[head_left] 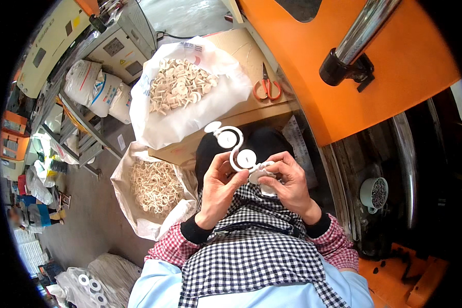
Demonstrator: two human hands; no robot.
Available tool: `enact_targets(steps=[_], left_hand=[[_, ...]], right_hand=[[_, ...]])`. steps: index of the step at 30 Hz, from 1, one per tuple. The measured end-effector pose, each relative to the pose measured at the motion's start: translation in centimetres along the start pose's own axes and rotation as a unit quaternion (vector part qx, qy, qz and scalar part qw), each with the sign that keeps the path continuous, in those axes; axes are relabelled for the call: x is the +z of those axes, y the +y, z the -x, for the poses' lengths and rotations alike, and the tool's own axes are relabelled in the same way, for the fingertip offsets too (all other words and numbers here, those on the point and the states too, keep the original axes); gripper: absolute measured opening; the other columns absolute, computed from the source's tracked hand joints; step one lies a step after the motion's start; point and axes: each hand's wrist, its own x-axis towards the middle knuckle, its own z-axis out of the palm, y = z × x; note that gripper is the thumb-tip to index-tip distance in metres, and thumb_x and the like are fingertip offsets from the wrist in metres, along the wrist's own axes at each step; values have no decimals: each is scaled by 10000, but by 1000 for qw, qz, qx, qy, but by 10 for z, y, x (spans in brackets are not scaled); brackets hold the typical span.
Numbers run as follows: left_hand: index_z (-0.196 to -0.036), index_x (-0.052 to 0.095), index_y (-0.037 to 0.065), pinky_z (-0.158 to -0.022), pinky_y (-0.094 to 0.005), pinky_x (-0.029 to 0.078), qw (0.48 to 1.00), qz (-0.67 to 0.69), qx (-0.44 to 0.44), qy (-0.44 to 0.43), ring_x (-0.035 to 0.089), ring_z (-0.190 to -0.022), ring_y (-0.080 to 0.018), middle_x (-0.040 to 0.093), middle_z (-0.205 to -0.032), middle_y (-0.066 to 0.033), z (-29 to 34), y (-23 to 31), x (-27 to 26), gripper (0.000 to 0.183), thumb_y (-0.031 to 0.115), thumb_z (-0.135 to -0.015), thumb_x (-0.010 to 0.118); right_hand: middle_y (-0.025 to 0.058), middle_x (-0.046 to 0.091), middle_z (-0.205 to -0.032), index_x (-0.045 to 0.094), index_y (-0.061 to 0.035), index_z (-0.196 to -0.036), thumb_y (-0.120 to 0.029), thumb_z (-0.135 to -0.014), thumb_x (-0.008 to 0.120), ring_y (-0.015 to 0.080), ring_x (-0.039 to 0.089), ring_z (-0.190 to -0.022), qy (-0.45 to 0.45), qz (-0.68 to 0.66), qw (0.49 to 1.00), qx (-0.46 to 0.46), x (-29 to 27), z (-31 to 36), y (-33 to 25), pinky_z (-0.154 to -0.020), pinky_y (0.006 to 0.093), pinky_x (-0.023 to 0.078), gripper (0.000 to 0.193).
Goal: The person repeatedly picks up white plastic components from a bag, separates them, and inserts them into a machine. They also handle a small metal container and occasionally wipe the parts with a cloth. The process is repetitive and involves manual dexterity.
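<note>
White plastic shows in the head view: a curved piece with round discs (245,160), above the dark trousers (270,142). The left hand (220,189) pinches its bend between fingers; the right hand's (293,189) fingers pinch its near end. Its long axis runs forward-left, the left hand nearer the discs.

Left hand (219,189): pinching | right hand (293,188): pinching, fingers curled | close together

Fwd-L, white plastic sack (167,128) of cream disc-headed parts (182,86) is blocking; L of left hand (220,187), white sack (143,229) of curly cream bits (156,187) is crowding. Fwd-R, flat orange metal panel (377,105) is walling off. Btwn, flat brown cardboard (237,45) is leaving a lane, orange-handled scissors (266,80) obstructing.
</note>
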Motion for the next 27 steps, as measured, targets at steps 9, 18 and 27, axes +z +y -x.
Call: enact_targets(steps=[9, 18, 27], left_hand=[[-942, 565, -32, -688, -264, 538, 999, 15, -37, -26, 632, -722, -144, 639, -843, -97, -4, -10, -13, 142, 92, -876, 587], [-937, 583, -33, -636, -223, 506, 994, -92, 38, -35, 604, -690, -104, 616, -784, -60, 0, -9, -9, 87, 10, -862, 578], [-957, 566, -45, -627, -244, 526, 996, -25, -55, -58, 640, -687, -142, 649, -827, -116, -5, -4, -17, 144, 73, -876, 580]], right_hand=[[122, 555, -999, 631, 9, -939, -45, -725, 716, 209, 602, -892, 17, -48, 998, -24, 12, -15, -3, -746, 285, 525, 237], [84, 620, -827, 666, -32, -869, 40, -701, 700, 155, 617, -771, 73, -39, 995, -50, 13, -12, 0, -652, 259, 505, 186], [29, 647, -811, 628, -3, -932, -1, -814, 631, 82, 607, -744, 151, -229, 958, 81, 2, -28, -4, -637, 202, 497, 118]])
